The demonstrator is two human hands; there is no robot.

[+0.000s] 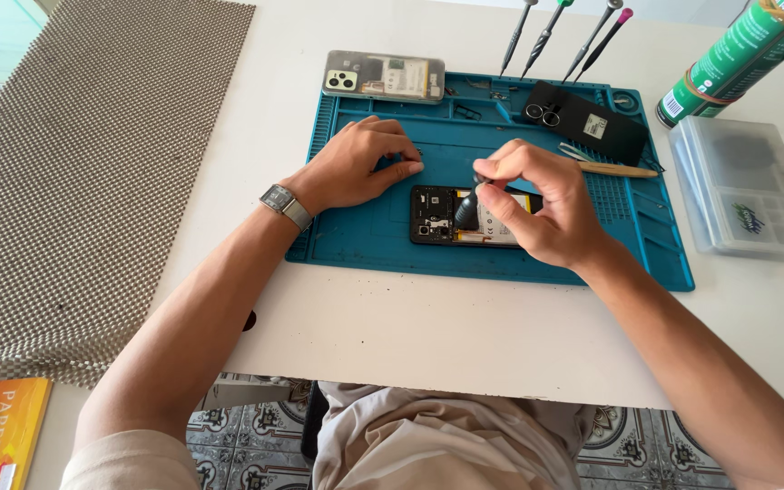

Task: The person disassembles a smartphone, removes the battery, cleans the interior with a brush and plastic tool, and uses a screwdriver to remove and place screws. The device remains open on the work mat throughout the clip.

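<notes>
Here's the opened phone (465, 218), back off, lying flat in the middle of the blue repair mat (365, 240) so loose parts stay inside its raised rim. The right hand (537, 204) has its grip pinched around a small dark screwdriver (467, 207), held upright over the phone's upper half, fingertips on the top for fine turning. The left hand (356, 163) rests on the mat just left of and beyond the phone, fingers curled and pressed down, holding nothing I can make out. The removed back cover (587, 122) is parked at the far right, and spare screwdrivers (560, 36) stand beyond it.
</notes>
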